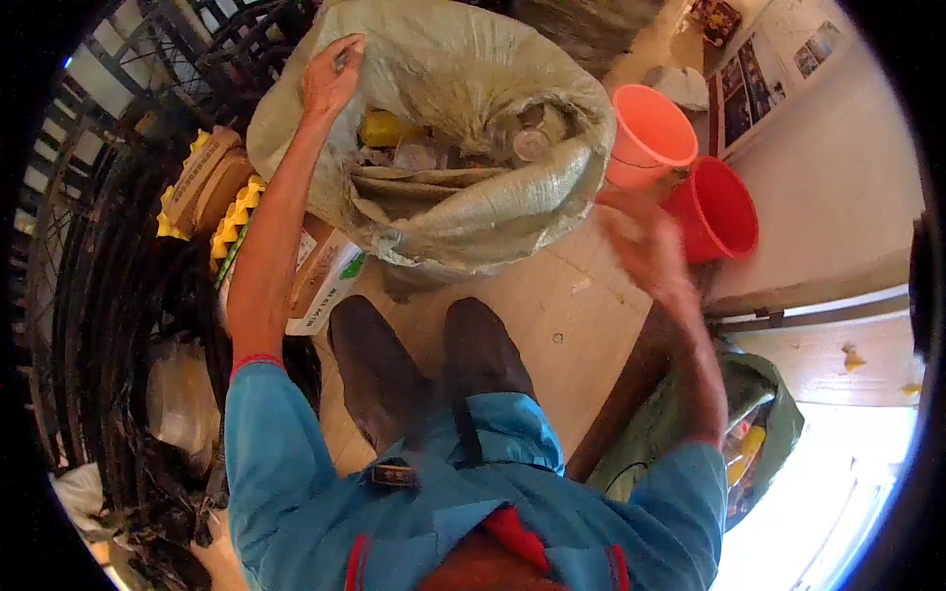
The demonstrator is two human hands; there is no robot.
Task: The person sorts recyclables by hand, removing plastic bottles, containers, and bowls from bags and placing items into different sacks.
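Currently, woven sack (483, 229) gapes, yellow item (390, 129) inside.

big woven sack (483, 231), mouth wide open
dull greenish-beige and wrinkled, it stands on the pale floor (581, 330), its opening facing up, the front rim sagging in loose folds; deep inside lie jumbled clear plastic containers (419, 155) and something yellow (389, 128).

I've got room straight down into the woven sack (448, 229), but a pink bucket (650, 128) and red bucket (711, 209) crowd its right.
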